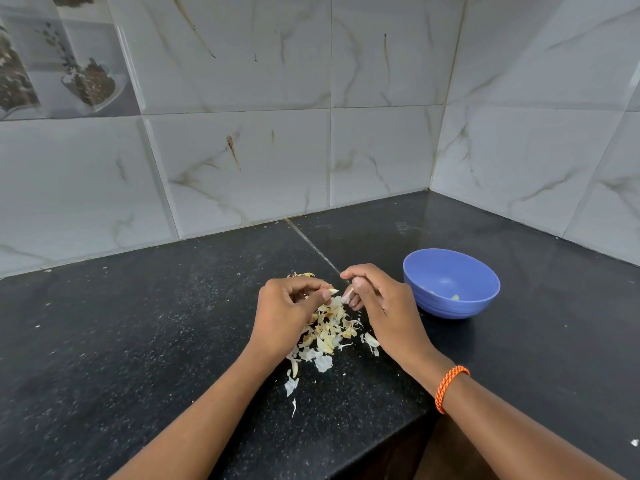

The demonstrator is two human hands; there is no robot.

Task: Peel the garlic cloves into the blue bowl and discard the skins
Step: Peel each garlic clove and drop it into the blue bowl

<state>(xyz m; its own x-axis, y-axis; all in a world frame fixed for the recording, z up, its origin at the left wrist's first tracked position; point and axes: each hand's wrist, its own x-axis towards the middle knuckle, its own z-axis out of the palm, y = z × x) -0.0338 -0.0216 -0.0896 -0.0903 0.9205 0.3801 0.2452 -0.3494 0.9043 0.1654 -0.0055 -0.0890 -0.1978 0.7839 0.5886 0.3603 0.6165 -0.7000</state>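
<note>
Left hand (291,306) pinching a garlic clove (333,291), right hand (377,299) pinching skin (347,295) just beside it, both over the peel pile (325,336), blue bowl (450,284) right of the hands

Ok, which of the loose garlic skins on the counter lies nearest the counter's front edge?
The thin white sliver, lying alone below the skin pile, between the forearms. The other skins sit farther back, toward the hands.

Bowl (451,283) right of skins (325,336)
</note>
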